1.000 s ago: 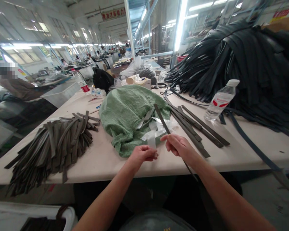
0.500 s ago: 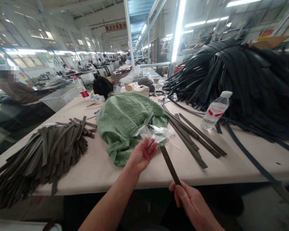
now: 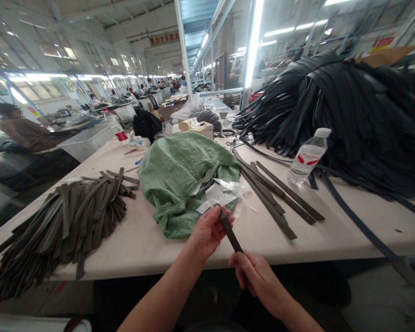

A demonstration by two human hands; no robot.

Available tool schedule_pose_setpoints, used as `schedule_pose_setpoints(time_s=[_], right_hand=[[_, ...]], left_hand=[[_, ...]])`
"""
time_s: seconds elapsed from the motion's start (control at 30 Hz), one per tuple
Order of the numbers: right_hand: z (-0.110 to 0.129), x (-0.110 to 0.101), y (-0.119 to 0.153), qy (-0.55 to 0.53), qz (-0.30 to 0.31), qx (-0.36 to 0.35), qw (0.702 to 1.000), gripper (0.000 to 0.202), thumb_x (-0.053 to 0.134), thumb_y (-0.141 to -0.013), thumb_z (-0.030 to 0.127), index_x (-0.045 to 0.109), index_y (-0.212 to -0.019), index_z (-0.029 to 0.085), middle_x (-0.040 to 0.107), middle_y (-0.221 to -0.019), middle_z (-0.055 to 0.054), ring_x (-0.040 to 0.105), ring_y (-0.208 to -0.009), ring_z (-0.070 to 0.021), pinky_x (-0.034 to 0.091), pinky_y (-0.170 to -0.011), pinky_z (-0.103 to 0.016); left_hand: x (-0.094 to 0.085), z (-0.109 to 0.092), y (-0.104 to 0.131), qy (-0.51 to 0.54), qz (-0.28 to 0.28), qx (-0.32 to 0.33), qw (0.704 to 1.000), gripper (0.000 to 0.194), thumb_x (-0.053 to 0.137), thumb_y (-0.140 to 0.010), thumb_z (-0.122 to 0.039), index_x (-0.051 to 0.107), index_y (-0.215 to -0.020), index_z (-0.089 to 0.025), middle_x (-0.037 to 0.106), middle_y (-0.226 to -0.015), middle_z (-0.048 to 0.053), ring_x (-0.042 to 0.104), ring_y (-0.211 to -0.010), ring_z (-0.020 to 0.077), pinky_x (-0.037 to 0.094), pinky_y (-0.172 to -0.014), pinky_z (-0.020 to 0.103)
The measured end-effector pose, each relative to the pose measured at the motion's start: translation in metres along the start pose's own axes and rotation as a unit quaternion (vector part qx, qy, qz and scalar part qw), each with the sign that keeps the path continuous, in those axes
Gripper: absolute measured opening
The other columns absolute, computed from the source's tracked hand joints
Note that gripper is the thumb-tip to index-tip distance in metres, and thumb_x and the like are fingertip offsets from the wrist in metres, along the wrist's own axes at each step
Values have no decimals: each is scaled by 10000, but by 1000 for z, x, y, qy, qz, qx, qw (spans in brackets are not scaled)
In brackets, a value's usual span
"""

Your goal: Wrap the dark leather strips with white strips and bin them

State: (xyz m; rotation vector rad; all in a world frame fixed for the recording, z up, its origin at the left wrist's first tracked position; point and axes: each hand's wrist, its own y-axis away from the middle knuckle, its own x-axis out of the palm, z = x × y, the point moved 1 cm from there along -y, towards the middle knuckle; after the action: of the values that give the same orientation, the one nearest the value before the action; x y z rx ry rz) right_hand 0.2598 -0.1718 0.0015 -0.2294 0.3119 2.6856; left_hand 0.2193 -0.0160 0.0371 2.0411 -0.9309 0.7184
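Observation:
A dark, flat strap (image 3: 232, 236) runs between my two hands above the table's front edge. My left hand (image 3: 210, 230) is closed on its far end, thumb on top. Lower down, my right hand (image 3: 254, 272) pinches the strap near its other part, which my fingers hide. Just beyond the left hand, white paper or film scraps (image 3: 216, 196) lie on a green woven sack (image 3: 183, 161). Several similar dark straps (image 3: 273, 198) lie loose to the right of the sack.
A heap of short brown-grey straps (image 3: 69, 216) hangs over the table's left front edge. At right stand a water bottle (image 3: 307, 157) and a big pile of long black straps (image 3: 346, 115). Another bottle (image 3: 115, 125) is at the far left. A person (image 3: 24, 127) sits beyond.
My right hand has moved up and left with the strap, and its far end is now in my left hand. The white scraps at the left fingertips now lie on the sack.

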Motion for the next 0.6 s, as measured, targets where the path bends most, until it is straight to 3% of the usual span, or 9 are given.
schedule_pose_setpoints(time_s=[0.13,0.27,0.4,0.47,0.6], right_hand=[[-1,5,6,-6,-3,-18,1000,396,335,-982,511,552,-1034,184,585,-685,21,517,-481,-107,390,-460,-210],[-4,10,13,38,-14,-19,999,390,309,-995,480,559,-977,181,587,-672,14,560,-500,-116,438,-513,-225],[8,9,5,5,-59,-39,997,437,313,-982,530,543,-862,179,556,-619,19,522,-458,-110,412,-461,-221],[14,9,1,-6,-67,-53,996,442,326,-977,543,532,-826,181,554,-618,17,519,-472,-110,414,-467,-220],[13,18,-2,-3,-11,-47,999,441,304,-987,542,532,-878,181,548,-629,26,524,-475,-106,417,-480,-220]], left_hand=[[-6,-6,0,-15,-14,44,999,245,794,-712,-296,679,-851,-129,710,-764,41,677,-639,144,555,-634,243],[-14,-5,6,-37,-16,89,995,320,834,-650,-348,692,-841,-135,709,-783,43,678,-675,148,543,-676,240],[-21,25,23,-156,90,36,983,345,775,-707,-395,716,-853,-88,672,-665,63,605,-521,131,451,-500,214],[-21,28,28,-197,126,26,972,373,745,-736,-403,723,-925,-83,655,-618,56,542,-445,116,398,-450,220],[-19,-2,26,-141,50,168,974,344,767,-719,-379,735,-978,-155,713,-999,97,653,-815,173,491,-748,250]])
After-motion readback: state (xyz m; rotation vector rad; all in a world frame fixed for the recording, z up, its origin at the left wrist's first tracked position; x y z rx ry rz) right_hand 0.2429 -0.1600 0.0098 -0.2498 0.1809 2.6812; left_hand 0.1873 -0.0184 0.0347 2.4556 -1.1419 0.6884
